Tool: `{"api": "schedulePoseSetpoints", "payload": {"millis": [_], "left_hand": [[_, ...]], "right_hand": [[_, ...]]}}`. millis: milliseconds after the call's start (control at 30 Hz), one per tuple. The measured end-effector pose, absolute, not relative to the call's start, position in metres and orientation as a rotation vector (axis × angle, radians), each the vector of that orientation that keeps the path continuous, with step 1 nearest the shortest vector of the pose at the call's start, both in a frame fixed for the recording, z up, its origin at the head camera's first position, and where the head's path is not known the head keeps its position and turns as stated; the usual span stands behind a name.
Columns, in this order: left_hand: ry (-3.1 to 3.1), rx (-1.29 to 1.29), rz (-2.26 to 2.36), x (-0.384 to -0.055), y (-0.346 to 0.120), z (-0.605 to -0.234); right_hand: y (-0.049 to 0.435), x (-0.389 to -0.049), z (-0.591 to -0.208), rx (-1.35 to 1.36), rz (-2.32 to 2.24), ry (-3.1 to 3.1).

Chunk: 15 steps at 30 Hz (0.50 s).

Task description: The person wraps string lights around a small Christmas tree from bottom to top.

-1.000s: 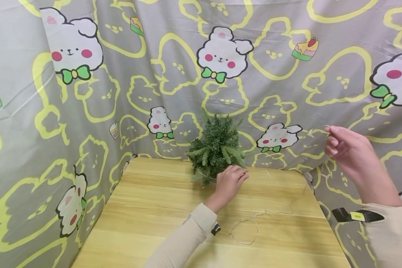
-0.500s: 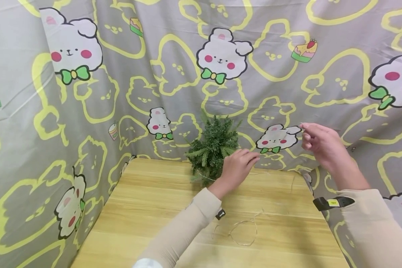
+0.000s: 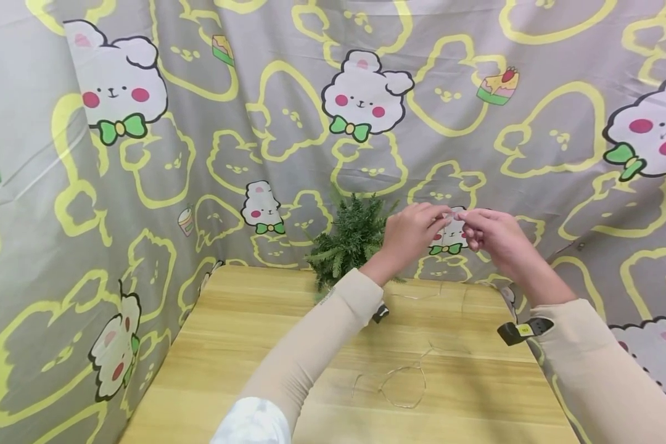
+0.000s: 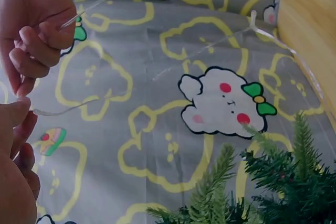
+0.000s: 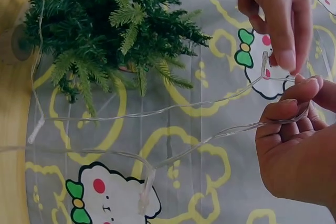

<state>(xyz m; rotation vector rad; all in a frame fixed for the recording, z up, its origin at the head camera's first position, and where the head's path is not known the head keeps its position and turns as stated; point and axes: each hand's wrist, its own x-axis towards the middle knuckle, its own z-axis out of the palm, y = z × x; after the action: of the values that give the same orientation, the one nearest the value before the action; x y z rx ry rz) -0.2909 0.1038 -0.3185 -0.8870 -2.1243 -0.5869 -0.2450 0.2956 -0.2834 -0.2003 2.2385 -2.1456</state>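
Both hands meet in the air, right of the small green artificial tree [image 3: 349,234]. Thumb and forefinger of my left hand [image 3: 413,228] pinch a thin clear-wired string of fairy lights, its wire [image 4: 68,109] leading away from the fingertips in the left wrist view. My right hand [image 3: 496,237] holds the same string, which passes through its curled fingers; its fingertips are right at the left hand's. In the right wrist view two lengths of the light string [image 5: 173,107] run from the hands toward the tree, small bulbs branching off.
A loose loop of the light string [image 3: 402,385] lies on the wooden table [image 3: 227,345]. The tree stands near the table's back edge. A grey curtain [image 3: 288,37] with rabbit prints hangs behind and beside the table.
My right hand has moved left, and my left hand has risen and moved right from in front of the tree, so their fingertips now meet.
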Motion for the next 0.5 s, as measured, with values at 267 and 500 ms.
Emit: {"api": "schedulePoseSetpoints", "payload": {"millis": [267,500], "left_hand": [[-2.183,-0.893,-0.577,-0.301,0.106,-0.309],[-2.217,-0.91,-0.549,-0.316,0.103,-0.306]], "right_hand": [[0.286,-0.246,-0.281,-0.221,-2.084,2.281],[0.28,-0.245,-0.28,-0.252,-1.985,2.379]]}}
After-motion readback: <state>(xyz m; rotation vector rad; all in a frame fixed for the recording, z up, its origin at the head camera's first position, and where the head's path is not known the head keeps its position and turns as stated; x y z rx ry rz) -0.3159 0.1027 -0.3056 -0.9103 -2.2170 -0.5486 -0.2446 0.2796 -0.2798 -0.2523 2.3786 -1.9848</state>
